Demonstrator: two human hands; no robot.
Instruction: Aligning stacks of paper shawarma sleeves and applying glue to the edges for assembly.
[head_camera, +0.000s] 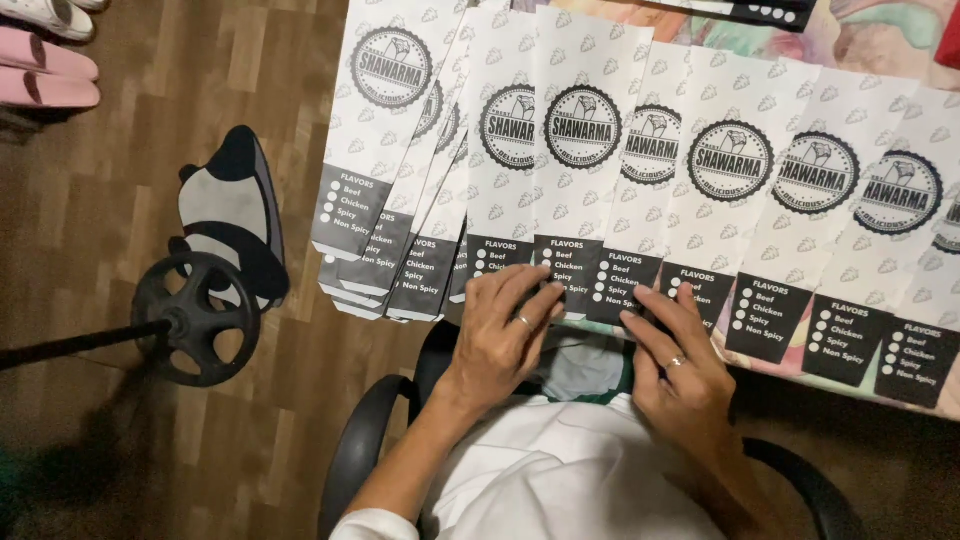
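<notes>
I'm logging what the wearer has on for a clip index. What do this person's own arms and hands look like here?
Both hands are bare, with no gloves. The left hand wears a thin ring on one finger, and the right hand wears a ring too. The forearms are uncovered; a white sleeve edge shows near the left elbow. No watch or bracelet is visible.

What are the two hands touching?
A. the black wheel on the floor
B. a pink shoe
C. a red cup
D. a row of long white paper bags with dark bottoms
D: the left hand and the right hand both rest their fingers on the dark lower ends of the white paper bags fanned out in an overlapping row, while the black wheel sits apart on the wooden floor.
</notes>
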